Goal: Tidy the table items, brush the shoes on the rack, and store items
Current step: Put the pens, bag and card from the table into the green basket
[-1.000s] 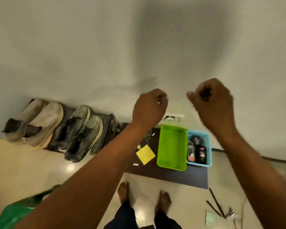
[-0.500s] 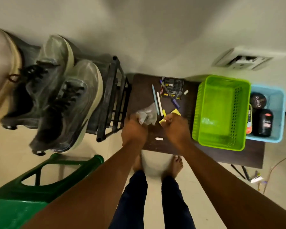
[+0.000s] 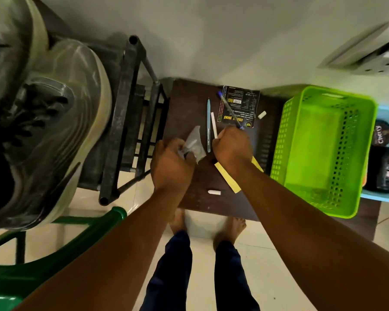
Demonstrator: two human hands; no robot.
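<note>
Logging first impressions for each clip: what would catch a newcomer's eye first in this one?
The bright green basket stands out at once, apparently empty on the right of the dark table. At the centre, the left hand grips a crumpled clear plastic wrapper and the right hand closes on a blue pen. A large grey sneaker on the black shoe rack fills the left.

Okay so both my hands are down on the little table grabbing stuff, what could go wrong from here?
1. The short white piece lies near the table's front edge beside your right arm; a sweep could knock it to the floor.
2. Your right hand covers the yellow paper; closing on the pens could crumple it.
3. The clear wrapper in your left hand looks loosely held and might slip.
</note>
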